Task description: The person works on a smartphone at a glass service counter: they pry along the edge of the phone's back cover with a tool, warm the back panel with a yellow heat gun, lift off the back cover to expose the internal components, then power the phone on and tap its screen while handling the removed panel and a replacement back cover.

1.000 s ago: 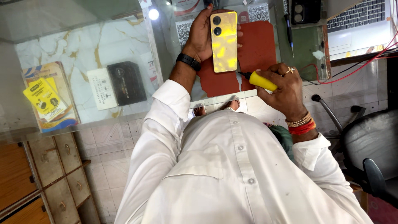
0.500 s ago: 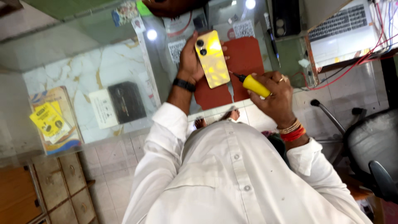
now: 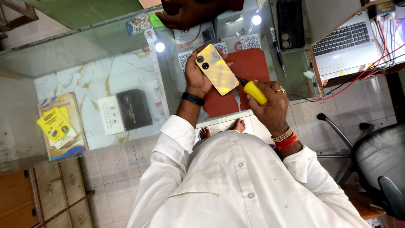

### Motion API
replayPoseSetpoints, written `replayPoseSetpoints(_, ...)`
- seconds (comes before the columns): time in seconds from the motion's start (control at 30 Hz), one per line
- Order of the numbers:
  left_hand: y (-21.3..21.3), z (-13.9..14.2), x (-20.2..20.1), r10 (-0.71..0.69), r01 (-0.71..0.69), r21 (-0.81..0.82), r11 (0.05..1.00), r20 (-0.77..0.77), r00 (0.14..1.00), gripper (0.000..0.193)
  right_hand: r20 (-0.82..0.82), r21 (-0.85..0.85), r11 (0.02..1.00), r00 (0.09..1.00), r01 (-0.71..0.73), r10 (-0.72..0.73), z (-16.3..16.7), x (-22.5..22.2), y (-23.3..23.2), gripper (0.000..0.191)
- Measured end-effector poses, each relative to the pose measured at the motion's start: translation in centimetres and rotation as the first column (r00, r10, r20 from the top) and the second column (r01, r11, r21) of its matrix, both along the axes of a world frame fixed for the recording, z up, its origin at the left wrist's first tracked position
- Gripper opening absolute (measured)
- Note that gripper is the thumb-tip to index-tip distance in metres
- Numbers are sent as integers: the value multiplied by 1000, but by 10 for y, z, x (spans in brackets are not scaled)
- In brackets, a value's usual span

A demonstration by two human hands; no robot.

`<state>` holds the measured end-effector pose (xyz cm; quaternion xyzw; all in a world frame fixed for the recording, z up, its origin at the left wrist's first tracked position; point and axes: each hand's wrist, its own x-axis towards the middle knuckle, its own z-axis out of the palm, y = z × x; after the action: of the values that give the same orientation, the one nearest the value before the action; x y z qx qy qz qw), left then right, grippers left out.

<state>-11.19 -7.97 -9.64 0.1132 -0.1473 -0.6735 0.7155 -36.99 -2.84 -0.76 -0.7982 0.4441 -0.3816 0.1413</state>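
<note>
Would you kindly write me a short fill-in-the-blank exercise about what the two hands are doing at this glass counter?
1. The left hand holds a gold-coloured ____ with its camera side up.
2. The right hand grips a screwdriver whose handle is ____.
3. Under the hands lies a ____ mat on the glass counter.
4. On the left wrist sits a ____ wristband.

Missing words: smartphone; yellow; red; black

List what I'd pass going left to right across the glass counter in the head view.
Yellow booklet → black box → left hand → gold phone → yellow-handled screwdriver → right hand → laptop.
</note>
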Motion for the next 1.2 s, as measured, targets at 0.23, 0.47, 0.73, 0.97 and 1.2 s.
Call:
replayPoseSetpoints(0.23, -2, 0, -1, 4, -4, 23, 1000, -1, 1000, 53, -13, -20, 1000, 1000, 10, -10, -3, -1, 2, 41)
replayPoseSetpoints(0.47, -4, -5, -1, 7, -7, 16, 1000, -2, 1000, 53, -50, -33, 999, 999, 9, -11, -7, -3, 3, 43)
replayPoseSetpoints(0.73, -6, -2, -4, 31, -31, 102, 994, 1, 1000, 50, -127, -96, 995, 992, -5, -7, -4, -5, 2, 45)
replayPoseSetpoints(0.97, -6, 7, -5, 59, -66, 144, 987, 58, 997, 49, -236, -135, 991, 972, -20, -13, 4, -7, 7, 42)
replayPoseSetpoints(1.2, -5, 8, -6, 57, -65, 155, 986, 55, 997, 50, -255, -138, 990, 967, -26, -11, 1, -15, 13, 42)
